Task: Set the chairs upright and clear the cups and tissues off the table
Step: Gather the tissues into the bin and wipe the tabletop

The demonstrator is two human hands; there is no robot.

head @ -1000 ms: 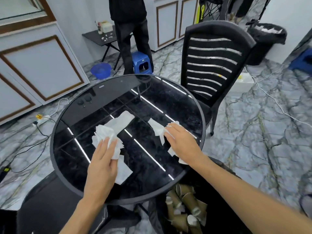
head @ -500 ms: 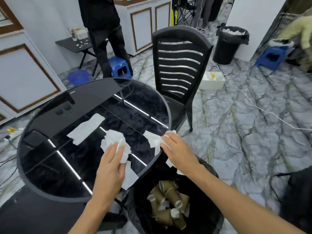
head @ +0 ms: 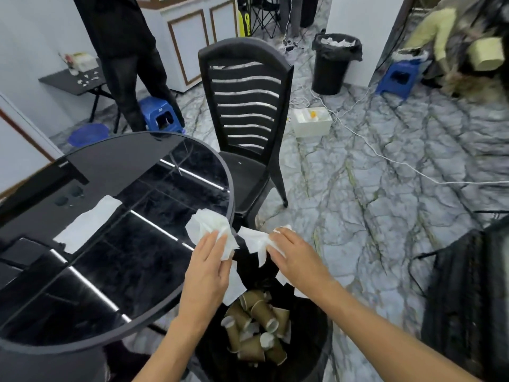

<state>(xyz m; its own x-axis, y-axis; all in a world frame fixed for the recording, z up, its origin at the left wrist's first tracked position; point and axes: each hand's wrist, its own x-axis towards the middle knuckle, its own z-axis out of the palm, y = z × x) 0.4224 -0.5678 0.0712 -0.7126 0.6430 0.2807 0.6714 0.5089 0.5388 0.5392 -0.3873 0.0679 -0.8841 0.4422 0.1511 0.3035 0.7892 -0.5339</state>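
My left hand [head: 208, 268] presses a bunch of white tissues [head: 210, 227] at the right rim of the round black glass table [head: 91, 274]. Just past the rim, my right hand [head: 296, 257] grips another white tissue [head: 253, 239] over a black bin [head: 311, 351] that holds several brown paper cups [head: 257, 334]. One flat tissue [head: 88, 223] lies alone on the table to the left. A black slatted chair [head: 245, 111] stands upright behind the table.
A person in dark clothes [head: 124, 51] stands at the back left beside a blue stool [head: 161, 113]. A second black bin [head: 334, 63], a white box [head: 312, 121] and white cables [head: 413, 168] lie on the marble floor. Another dark chair [head: 468, 293] is at the right edge.
Both hands have slid their tissues rightward across the table to its rim; the right hand's tissue is now off the edge above the bin. The view swung right. One flat tissue stayed behind.
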